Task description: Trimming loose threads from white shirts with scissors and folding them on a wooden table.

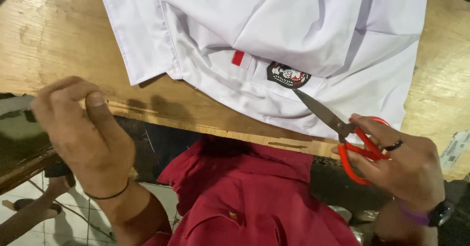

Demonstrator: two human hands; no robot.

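Note:
A white shirt (274, 25) lies folded on a wooden table (58, 35); it has a small red and white tag (238, 58) and a dark emblem patch (288, 75) on the pocket. My right hand (401, 165) grips red-handled scissors (350, 138), whose closed blades point up-left at the emblem patch. The blade tip lies just below the patch on the fabric. My left hand (81, 128) hovers at the table's near edge, fingers curled with the thumb pressed to the fingertips; I cannot make out anything between them.
The table's near edge (196, 123) is chipped and runs across the middle of the view. Below it are my red top (254, 197), a tiled floor (58, 226) and dark clutter at right. A printed paper scrap (454, 150) lies at the table's right edge.

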